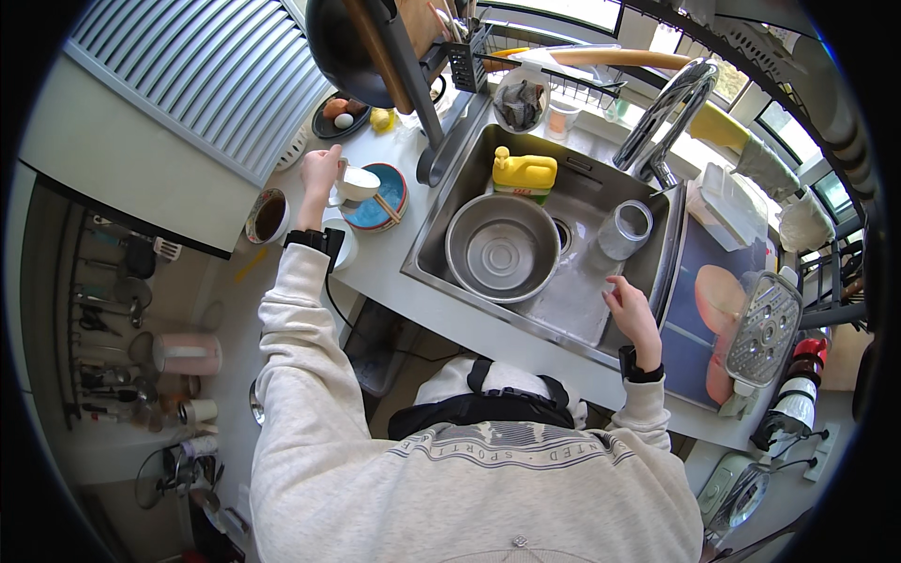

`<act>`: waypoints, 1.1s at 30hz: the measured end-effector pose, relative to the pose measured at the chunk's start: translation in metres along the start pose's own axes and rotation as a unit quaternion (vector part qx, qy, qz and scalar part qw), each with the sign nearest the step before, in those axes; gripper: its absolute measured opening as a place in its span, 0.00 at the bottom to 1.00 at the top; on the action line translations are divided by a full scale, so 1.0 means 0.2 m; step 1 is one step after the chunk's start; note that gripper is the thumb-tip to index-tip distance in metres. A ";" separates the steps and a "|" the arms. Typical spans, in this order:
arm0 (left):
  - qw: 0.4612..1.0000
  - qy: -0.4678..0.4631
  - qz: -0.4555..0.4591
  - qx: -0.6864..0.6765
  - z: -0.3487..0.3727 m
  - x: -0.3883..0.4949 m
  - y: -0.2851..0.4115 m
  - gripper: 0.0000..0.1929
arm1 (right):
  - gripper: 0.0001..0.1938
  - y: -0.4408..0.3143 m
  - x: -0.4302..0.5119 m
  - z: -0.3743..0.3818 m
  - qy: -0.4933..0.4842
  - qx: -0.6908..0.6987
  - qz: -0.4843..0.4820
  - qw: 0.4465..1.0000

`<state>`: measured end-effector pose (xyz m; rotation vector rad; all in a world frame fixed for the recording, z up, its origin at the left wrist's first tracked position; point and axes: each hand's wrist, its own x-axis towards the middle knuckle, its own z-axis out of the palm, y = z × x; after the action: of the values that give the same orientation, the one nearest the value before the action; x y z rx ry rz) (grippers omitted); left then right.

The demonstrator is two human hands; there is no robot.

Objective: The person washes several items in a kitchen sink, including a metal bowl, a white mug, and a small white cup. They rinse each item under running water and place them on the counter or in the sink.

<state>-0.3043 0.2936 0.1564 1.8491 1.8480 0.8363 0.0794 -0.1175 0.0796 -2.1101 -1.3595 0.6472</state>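
Note:
My left hand (322,172) grips the handle of a small white cup (357,184), which is over a blue-lined bowl (402,184) with wooden chopsticks (386,208) at its edge. My right hand (628,306) hangs above the right part of the steel sink (577,317), fingers apart and holding nothing. Near it a clear glass jar (625,230) stands in the sink. A round steel basin (503,248) sits in the sink's left half, and behind it is a yellow plastic jug (525,172).
A patterned bowl of dark liquid (269,216) is left of my left forearm. A black dish with eggs (341,118) lies further back. The chrome faucet (654,116) rises behind the sink. Right of the sink are a blue-grey mat (676,352) and a perforated metal tray (765,329).

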 end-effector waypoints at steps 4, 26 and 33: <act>1.000 0.008 -0.001 0.009 0.01 -0.01 0.02 0.19 | 0.15 0.01 0.00 0.01 -0.006 -0.002 0.001 1.000; 0.978 0.047 -0.047 -0.199 0.02 0.02 -0.08 0.18 | 0.15 0.02 -0.03 0.02 -0.009 0.001 0.018 1.000; 0.850 0.029 -0.070 -0.522 -0.14 -0.16 -0.19 0.17 | 0.15 0.03 -0.03 0.03 -0.012 -0.001 0.023 1.000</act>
<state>-0.3501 0.2597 0.1482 0.9700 1.0988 1.4513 0.0780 -0.1242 0.0723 -2.1477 -1.3284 0.6922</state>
